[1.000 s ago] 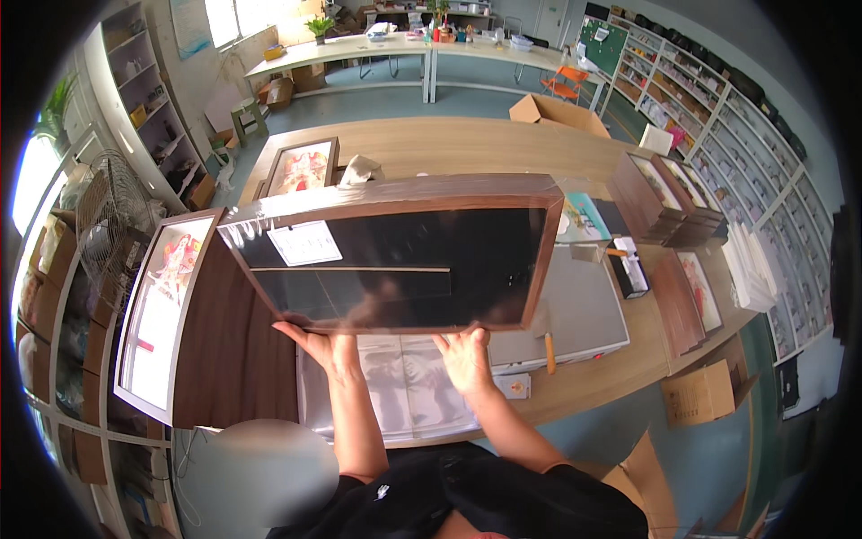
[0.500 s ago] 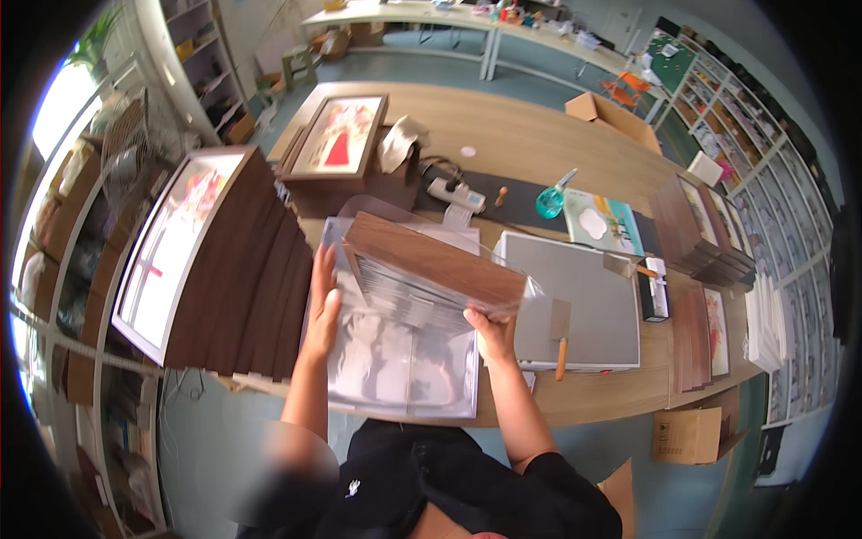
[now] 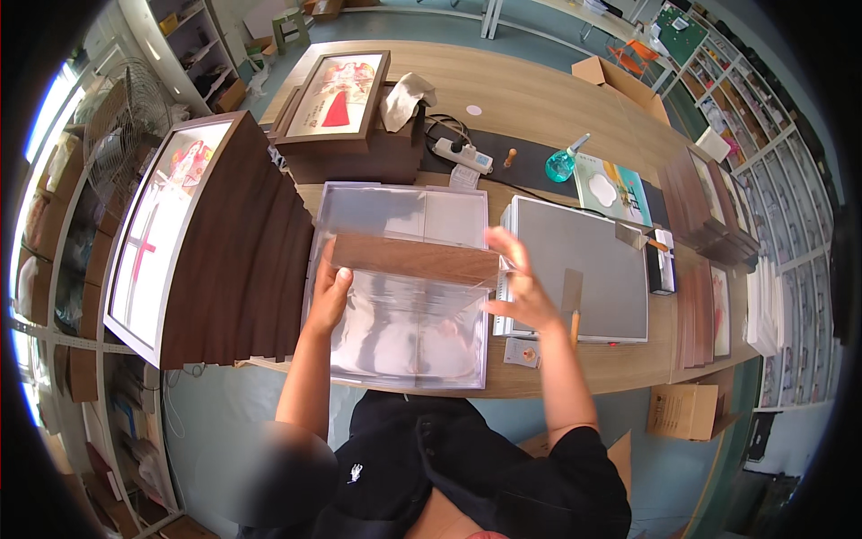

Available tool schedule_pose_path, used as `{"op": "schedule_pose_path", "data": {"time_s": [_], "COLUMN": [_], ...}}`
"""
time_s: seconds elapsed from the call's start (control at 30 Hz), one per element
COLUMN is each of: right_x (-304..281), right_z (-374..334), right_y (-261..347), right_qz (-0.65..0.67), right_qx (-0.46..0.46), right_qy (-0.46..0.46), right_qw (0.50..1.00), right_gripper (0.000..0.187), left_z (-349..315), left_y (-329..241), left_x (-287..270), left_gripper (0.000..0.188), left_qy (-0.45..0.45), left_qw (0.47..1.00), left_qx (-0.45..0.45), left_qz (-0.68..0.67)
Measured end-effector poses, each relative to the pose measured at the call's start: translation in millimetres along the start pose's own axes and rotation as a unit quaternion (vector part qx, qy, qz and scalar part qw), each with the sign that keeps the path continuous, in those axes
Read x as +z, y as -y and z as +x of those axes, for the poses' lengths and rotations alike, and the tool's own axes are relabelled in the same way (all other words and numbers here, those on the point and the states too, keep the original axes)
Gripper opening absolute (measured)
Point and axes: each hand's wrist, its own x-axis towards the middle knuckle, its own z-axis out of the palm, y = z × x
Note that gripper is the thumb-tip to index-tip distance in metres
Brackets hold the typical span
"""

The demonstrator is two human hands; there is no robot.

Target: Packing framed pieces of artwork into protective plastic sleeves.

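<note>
A brown wood-grain picture frame (image 3: 417, 258), seen edge-on and wrapped in clear plastic film, is held upright over a stack of clear plastic bags (image 3: 409, 346). My left hand (image 3: 331, 287) grips its left end, thumb on the near side and the other fingers mostly hidden. At the opposite end my right hand (image 3: 528, 287) has its fingers spread around the corner, beside loose film; whether it touches the film is unclear. To the right lies a grey-topped flat machine (image 3: 584, 269) with a wooden-handled scraper (image 3: 573, 301) on it.
Stacked brown frames (image 3: 229, 269) rise at left; another framed picture (image 3: 339, 99) lies behind. A power strip (image 3: 462, 154), teal bottle (image 3: 560, 164), booklet (image 3: 612, 193) and second scraper (image 3: 633, 235) lie beyond the machine. More frames (image 3: 705, 310) stand far right. A cardboard box (image 3: 684, 411) sits below the table.
The frame has turned from a slant to nearly level and come down closer to the bags. My right hand has moved from its lower edge to the right end, fingers now spread.
</note>
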Motion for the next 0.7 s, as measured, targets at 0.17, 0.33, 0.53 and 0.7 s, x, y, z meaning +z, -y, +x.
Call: {"op": "schedule_pose_path", "data": {"time_s": [0.17,0.33,0.53,0.7], "right_x": [-19,-16,-30,28], "right_z": [9,44,27,-32], "right_y": [84,94,86,13], "right_qz": [-0.366,-0.629,-0.509,-0.048], "right_qx": [-0.048,-0.162,-0.219,0.002], "right_qy": [0.127,0.209,0.02,-0.196], "right_qw": [0.921,0.731,0.832,0.979], "right_gripper": [0.052,0.012,0.012,0.038], "left_z": [13,16,-4,-7], "left_y": [-45,-61,-56,-45], "left_x": [4,12,10,8], "left_gripper": [0.078,0.077,0.061,0.05], "left_qy": [0.126,0.146,0.073,0.022], "left_qw": [0.99,0.986,0.983,0.972], "left_qx": [-0.069,-0.025,0.001,0.069], "left_qz": [0.001,0.074,0.171,0.225]}}
